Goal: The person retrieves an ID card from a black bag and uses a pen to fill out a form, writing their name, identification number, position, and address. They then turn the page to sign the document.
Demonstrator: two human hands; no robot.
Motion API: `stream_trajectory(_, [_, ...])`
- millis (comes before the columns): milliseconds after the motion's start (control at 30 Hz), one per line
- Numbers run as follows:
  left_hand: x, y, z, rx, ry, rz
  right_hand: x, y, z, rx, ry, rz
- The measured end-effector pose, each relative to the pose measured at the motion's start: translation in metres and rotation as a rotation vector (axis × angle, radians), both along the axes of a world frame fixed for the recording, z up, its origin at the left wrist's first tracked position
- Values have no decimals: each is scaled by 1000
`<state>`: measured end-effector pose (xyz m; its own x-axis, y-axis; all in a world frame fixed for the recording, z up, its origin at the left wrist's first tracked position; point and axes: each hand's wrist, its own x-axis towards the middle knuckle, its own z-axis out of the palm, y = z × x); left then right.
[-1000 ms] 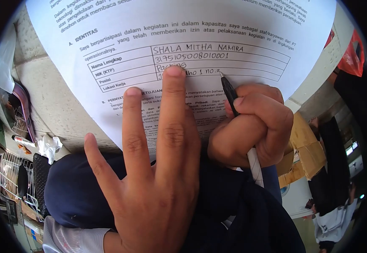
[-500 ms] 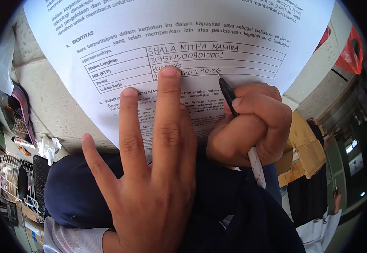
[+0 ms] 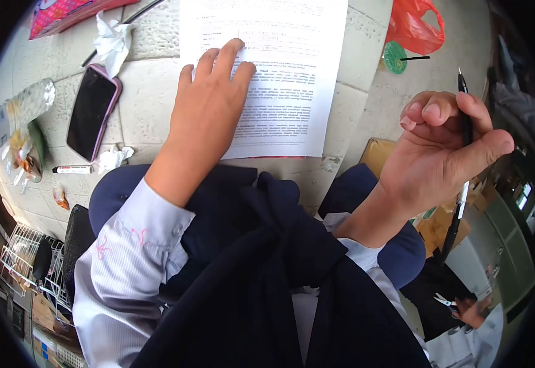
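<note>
A printed sheet of paper (image 3: pixel 283 116) with a filled-in table near its top lies on the pale surface in front of me. My left hand (image 3: pixel 209 104) rests on its left part, fingers slightly spread and nothing held. To the right of the sheet, my right hand (image 3: pixel 430 144) is raised, palm partly turned up. A black-and-white pen (image 3: pixel 454 230) is gripped between its thumb and fingers, tip pointing up and away from the paper. The handwriting is too small and blurred to read from here.
Left of the paper lie a phone (image 3: pixel 90 113), crumpled tissue (image 3: pixel 112 44), a marker (image 3: pixel 73 170) and clear plastic packaging (image 3: pixel 25 113). A red plastic bag (image 3: pixel 411 27) and a round green lid (image 3: pixel 394 57) are at upper right. Another person's hand (image 3: pixel 471 311) holds scissors (image 3: pixel 444 301) at lower right.
My right hand has lifted off the paper with the pen and swung right. The view has drawn back from the sheet; my left hand still lies on it.
</note>
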<state>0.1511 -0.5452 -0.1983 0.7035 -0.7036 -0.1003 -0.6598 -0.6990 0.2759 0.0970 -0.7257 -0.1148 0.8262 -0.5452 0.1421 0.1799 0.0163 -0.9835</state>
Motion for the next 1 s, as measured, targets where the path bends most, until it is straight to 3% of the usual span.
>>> stream_trajectory(100, [-13, 2, 7, -19, -17, 16, -12, 10, 36, -91, 0, -129])
stream_trajectory(200, [-50, -13, 19, 138, 179, -101, -38, 12, 72, -121, -27, -248])
stream_trajectory(267, [-72, -15, 4, 324, -92, -175, -66, 14, 99, -140, -78, -286])
stream_trajectory(467, [-73, -8, -9, 378, -159, -251, -131, -1, 126, -200, -24, -339])
stream_trajectory(600, [-72, -2, -13, 295, -140, -300, -164, -15, 126, -228, 52, -357])
stream_trajectory(733, [-73, 1, -4, 209, -109, -380, -185, -25, 98, -180, 216, -336])
stream_trajectory(800, [-71, 1, -8, 195, -88, -434, -186, -28, 78, -121, 437, -355])
stream_trajectory(867, [-68, 3, -11, 192, -56, -492, -183, -28, 74, -143, 443, -323])
stream_trajectory(967, [-60, 6, -3, 129, 6, -355, -183, -23, 75, -192, 464, -271])
stream_trajectory(1000, [-58, 8, 3, 43, 98, -204, -181, -21, 75, -213, 485, -252])
